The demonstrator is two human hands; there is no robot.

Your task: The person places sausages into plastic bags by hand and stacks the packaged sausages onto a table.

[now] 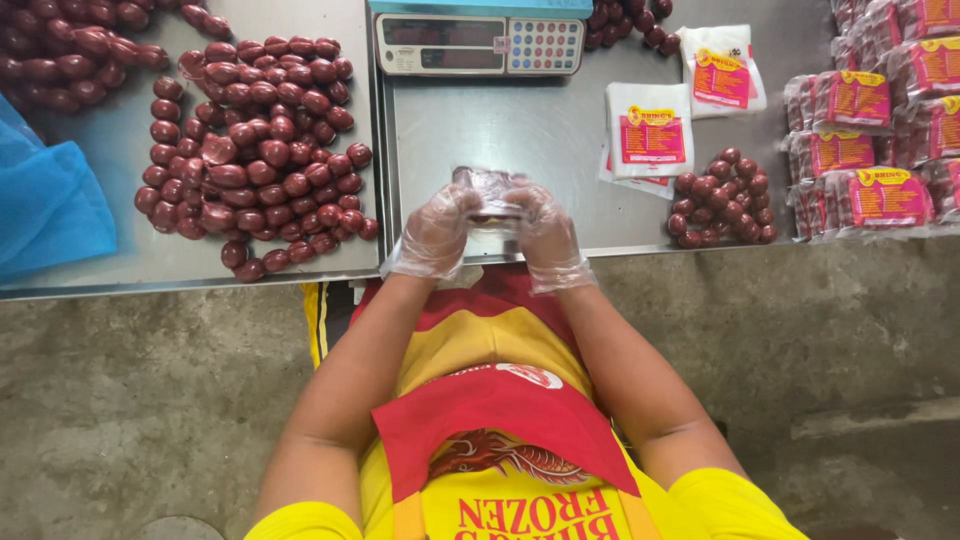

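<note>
Centrally, at the near edge of the grey steel table (560, 140): a clear plastic pack of small red sausages (490, 190), gripped between both gloved hands. Left hand (435, 232) closed on the pack's left end; right hand (545, 232) closed on its right end. Left of them, a large heap of loose dark-red sausages (255, 150). Beyond, a digital scale (478, 42). Right, a smaller sausage heap (725, 198), empty labelled bags (650, 135), and stacked filled packs (870, 140).

Rough grey concrete floor (150, 400) across lower frame, stained, w/ raised ledge lower right. Two steel tabletops (560, 140) along top, seam approx. centre-left, edges dull. Even, soft light, no hard shadows. Walls, windows out of frame.
</note>
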